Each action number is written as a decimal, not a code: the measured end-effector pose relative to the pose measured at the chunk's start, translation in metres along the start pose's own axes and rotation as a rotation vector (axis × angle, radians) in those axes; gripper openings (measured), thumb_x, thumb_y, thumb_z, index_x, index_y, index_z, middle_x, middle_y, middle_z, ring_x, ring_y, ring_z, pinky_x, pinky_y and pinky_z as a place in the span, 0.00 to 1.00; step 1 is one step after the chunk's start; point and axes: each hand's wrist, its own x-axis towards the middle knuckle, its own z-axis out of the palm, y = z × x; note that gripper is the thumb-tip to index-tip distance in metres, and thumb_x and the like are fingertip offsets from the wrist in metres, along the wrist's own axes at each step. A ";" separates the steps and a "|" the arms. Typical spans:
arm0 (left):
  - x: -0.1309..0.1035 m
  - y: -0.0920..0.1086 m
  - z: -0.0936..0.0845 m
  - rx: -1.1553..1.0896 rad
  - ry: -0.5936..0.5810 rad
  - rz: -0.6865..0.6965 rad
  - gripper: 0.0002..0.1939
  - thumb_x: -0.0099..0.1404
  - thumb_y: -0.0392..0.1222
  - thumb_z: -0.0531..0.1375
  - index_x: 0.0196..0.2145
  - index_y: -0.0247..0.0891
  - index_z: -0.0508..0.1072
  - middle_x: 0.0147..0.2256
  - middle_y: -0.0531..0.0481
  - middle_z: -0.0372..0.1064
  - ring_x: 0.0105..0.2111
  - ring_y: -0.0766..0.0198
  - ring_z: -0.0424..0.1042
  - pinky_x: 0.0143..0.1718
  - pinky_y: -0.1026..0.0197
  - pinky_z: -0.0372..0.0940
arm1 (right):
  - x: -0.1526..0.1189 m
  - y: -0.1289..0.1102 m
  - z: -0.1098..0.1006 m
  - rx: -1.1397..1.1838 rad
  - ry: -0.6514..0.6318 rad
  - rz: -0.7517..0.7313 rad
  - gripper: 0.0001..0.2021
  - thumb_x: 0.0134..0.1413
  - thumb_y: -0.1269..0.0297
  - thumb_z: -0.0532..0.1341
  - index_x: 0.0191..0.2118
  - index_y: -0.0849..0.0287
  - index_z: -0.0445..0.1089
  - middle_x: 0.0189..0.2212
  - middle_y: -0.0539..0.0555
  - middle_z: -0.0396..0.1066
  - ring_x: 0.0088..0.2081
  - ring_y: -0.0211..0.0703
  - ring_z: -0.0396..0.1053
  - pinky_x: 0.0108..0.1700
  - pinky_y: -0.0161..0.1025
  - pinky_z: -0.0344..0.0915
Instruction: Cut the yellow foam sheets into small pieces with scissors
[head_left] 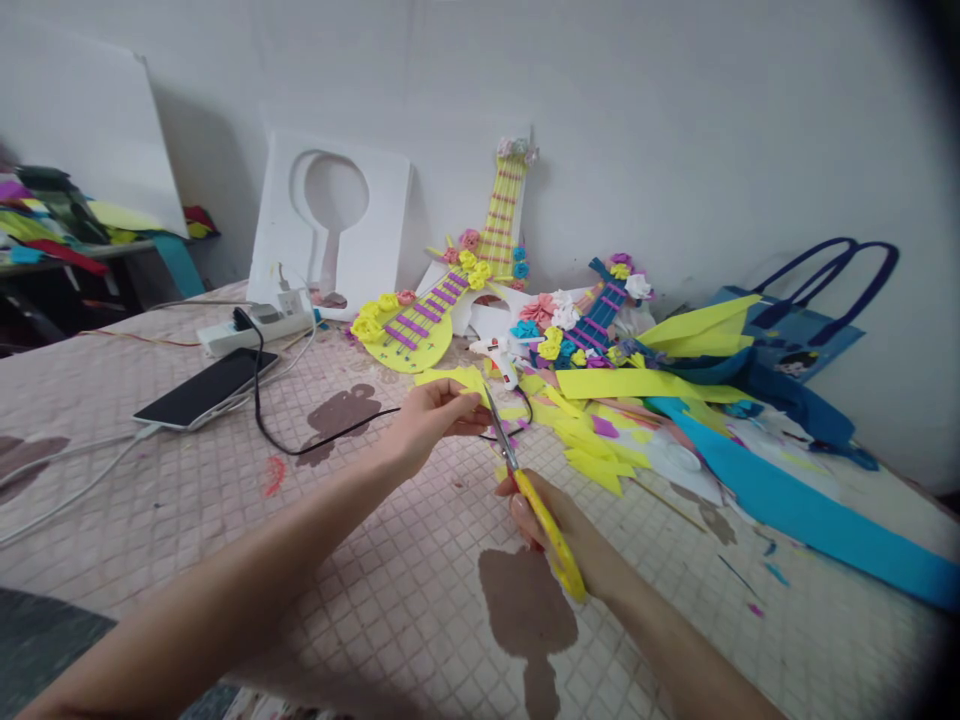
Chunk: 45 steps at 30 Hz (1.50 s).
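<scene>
My left hand (439,420) is closed on a yellow paper piece (463,377), which shows above its fingers. My right hand (547,515) holds yellow-handled scissors (551,530), their blades pointing up and away beside the fingertips of my left hand. The blades lie at the right edge of the yellow paper; whether they touch it is unclear. Just beyond the hands, a white glue gun (499,358) rests on the table. Behind it are a yellow decorated paper instrument (420,330) and a blue one (596,320), both trimmed with paper flowers.
A phone (206,388), a power strip (259,328) and cables lie at the left. Yellow paper scraps (600,445) and a blue strip (795,500) spread over the right side. A blue bag (806,335) and a white cut-out board (382,215) stand by the wall.
</scene>
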 end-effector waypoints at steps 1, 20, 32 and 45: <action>0.000 0.000 0.000 0.004 -0.004 0.001 0.08 0.55 0.38 0.61 0.26 0.33 0.65 0.24 0.47 0.73 0.26 0.65 0.73 0.36 0.58 0.68 | 0.000 0.002 0.000 0.007 0.002 -0.007 0.17 0.53 0.48 0.55 0.37 0.57 0.63 0.21 0.46 0.57 0.22 0.34 0.54 0.24 0.33 0.57; -0.001 -0.005 0.001 0.049 -0.028 0.081 0.08 0.56 0.40 0.61 0.28 0.34 0.65 0.27 0.48 0.73 0.29 0.64 0.74 0.38 0.57 0.68 | 0.001 0.008 0.000 0.029 0.014 -0.007 0.12 0.54 0.53 0.55 0.38 0.56 0.63 0.20 0.45 0.56 0.21 0.34 0.53 0.23 0.33 0.54; 0.000 -0.007 0.001 0.039 -0.025 0.091 0.08 0.56 0.40 0.61 0.28 0.34 0.65 0.27 0.48 0.73 0.30 0.63 0.74 0.38 0.57 0.69 | 0.000 0.002 -0.001 -0.026 0.016 0.004 0.17 0.55 0.48 0.53 0.39 0.57 0.62 0.21 0.46 0.57 0.22 0.34 0.55 0.24 0.34 0.56; -0.001 -0.007 0.001 0.025 -0.036 0.095 0.08 0.57 0.39 0.61 0.28 0.33 0.65 0.27 0.48 0.74 0.30 0.64 0.74 0.38 0.58 0.69 | -0.001 0.001 -0.001 -0.041 -0.002 -0.029 0.20 0.55 0.44 0.50 0.39 0.58 0.60 0.21 0.46 0.57 0.23 0.35 0.56 0.26 0.35 0.56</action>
